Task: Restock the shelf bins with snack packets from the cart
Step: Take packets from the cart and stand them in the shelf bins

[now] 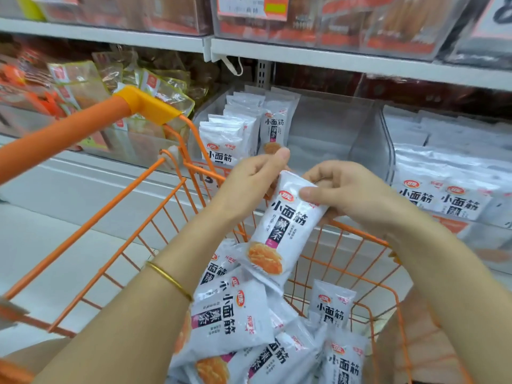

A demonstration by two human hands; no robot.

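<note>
packet: one white snack packet (285, 225), held in the air over the cart (357, 231). Top end points toward the shelf, bottom end hangs just above the pile of packets (230, 317) in the basket.
handling: looks light, a soft pillow pouch with some give. The film is glossy, so probably slick. Not fragile, but a hard squeeze could crease it or stress a seam.
where to hold: the flat top seam or the side edges. The puffed middle would likely slide under the fingers.
left hand (255, 176): at the packet's upper left edge, fingers curled in, thumb up. The contact is partly hidden behind the pouch, but it appears to pinch that edge.
right hand (352, 192): thumb laid across the front near the top, fingers wrapped behind. Clamped on the upper right corner.
arms: both forearms reach forward over the basket with wrists about level. There is a thin bracelet (169, 275) on the left wrist.
target: clear shelf bin (332, 120) just beyond the hands. Its left half holds upright rows of the same packets (235, 128); its right half looks unfilled.
neighbour bin (386, 139): to the right, stocked with similar pouches.
next (guess): carry the packet forward and stand it upright in the open half.
risk: the pouch slips from a corner-only pinch and drops back into the cart.
</note>
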